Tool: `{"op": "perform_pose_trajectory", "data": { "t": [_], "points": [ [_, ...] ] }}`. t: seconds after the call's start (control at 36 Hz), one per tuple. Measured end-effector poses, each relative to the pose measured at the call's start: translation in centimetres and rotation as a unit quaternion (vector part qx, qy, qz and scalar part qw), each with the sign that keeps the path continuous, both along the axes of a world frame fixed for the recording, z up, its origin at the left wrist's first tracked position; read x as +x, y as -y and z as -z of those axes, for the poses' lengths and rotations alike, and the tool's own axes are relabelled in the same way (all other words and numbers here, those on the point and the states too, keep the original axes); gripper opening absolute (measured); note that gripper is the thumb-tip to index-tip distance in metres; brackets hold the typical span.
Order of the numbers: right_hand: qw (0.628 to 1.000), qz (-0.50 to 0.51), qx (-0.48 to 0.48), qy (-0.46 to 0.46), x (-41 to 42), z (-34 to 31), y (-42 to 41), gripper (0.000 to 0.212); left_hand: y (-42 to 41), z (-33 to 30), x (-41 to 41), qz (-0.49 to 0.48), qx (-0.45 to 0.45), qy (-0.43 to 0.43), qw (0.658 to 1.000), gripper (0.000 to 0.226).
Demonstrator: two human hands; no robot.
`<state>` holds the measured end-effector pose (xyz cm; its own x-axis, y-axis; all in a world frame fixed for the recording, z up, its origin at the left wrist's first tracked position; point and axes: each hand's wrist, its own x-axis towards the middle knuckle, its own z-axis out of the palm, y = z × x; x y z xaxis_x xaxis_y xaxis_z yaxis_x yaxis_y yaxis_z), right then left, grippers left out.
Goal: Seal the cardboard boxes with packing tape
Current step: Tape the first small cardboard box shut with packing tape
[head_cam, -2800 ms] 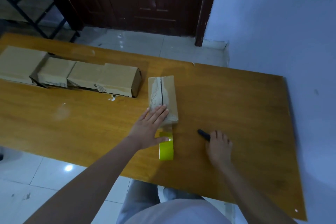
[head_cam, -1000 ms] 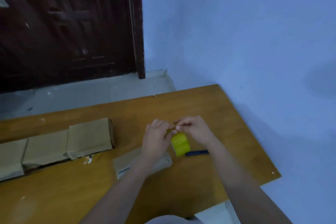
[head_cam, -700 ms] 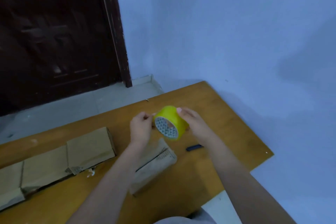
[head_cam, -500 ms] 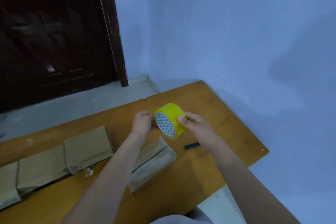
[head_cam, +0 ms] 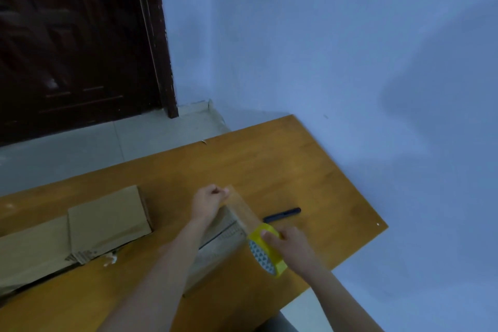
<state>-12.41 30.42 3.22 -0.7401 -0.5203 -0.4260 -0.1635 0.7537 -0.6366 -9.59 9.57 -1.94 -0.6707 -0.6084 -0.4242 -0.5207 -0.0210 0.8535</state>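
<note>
A small cardboard box (head_cam: 221,245) lies on the wooden table (head_cam: 310,175), partly hidden under my left forearm. My right hand (head_cam: 289,244) grips the yellow tape roll (head_cam: 265,249) just right of the box. A strip of clear tape (head_cam: 242,209) stretches from the roll up and left over the box. Its free end is pinched in my left hand (head_cam: 208,201), which hovers above the box's far end.
A row of cardboard boxes (head_cam: 105,219) lies along the table to the left. A dark pen-like cutter (head_cam: 281,215) rests just behind the roll. The blue wall runs along the table's right edge; a dark door (head_cam: 75,40) stands behind.
The roll has come down from chest height to beside the box. My hands have drawn apart, pulling a length of tape out over the box.
</note>
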Motion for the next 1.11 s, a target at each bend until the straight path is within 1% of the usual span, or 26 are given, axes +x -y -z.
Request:
{"op": "perform_pose_trajectory", "data": {
  "t": [0.11,0.31,0.5,0.67,0.72,0.89,1.11],
  "points": [
    [0.999,-0.008,0.031,0.001,0.3,0.3,0.7,0.046,-0.3,1.3,0.4,-0.027,-0.003,0.012,1.0,0.026],
    [0.999,-0.014,0.042,0.013,-0.3,0.5,1.0,0.044,-0.1,1.8,0.0,-0.037,0.013,0.014,0.999,0.027],
    [0.994,-0.01,0.105,0.009,-0.2,0.9,2.0,0.043,-0.1,1.9,0.0,-0.049,0.009,0.025,0.998,0.029],
    [0.984,-0.043,0.166,-0.043,0.1,0.0,3.1,0.05,0.0,1.6,0.2,-0.09,0.013,0.01,0.996,0.031],
    [0.981,-0.053,0.182,-0.05,0.1,-0.2,3.2,0.05,0.1,1.5,0.3,-0.084,0.005,0.01,0.996,0.029],
    [0.983,-0.046,0.168,-0.056,0.3,0.4,2.5,0.05,0.1,1.3,0.5,-0.038,-0.014,0.007,0.999,0.025],
    [0.986,-0.033,0.158,-0.041,0.5,1.8,2.4,0.047,0.3,1.1,0.4,-0.043,-0.016,0.024,0.999,0.028]
  ]
}}
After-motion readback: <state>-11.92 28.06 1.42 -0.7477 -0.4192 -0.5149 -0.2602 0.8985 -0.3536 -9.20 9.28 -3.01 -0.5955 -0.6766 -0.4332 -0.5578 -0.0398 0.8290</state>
